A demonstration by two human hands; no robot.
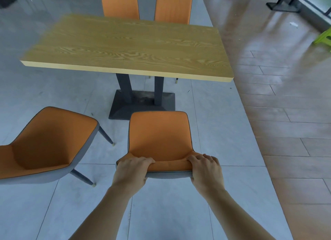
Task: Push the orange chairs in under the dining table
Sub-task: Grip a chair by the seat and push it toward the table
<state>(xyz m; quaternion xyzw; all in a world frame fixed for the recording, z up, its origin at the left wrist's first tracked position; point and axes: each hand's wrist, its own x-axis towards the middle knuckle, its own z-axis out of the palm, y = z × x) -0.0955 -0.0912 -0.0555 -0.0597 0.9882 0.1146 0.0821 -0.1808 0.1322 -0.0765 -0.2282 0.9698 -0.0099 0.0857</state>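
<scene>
An orange chair [159,134] with a grey shell stands straight in front of me, facing the wooden dining table [125,44]. Its seat front is short of the table's near edge, close to the dark pedestal base [143,102]. My left hand [131,170] and my right hand [206,168] both grip the top of its backrest, fingers curled over the rim. A second orange chair [48,141] stands to the left, turned at an angle and well out from the table. Two more orange chairs [120,3] [172,6] sit pushed in at the far side.
The floor is grey tile under the table and brown wood planks [286,96] to the right. A green plastic stool [324,37] stands at the far right. Black table bases [283,6] show at the top right.
</scene>
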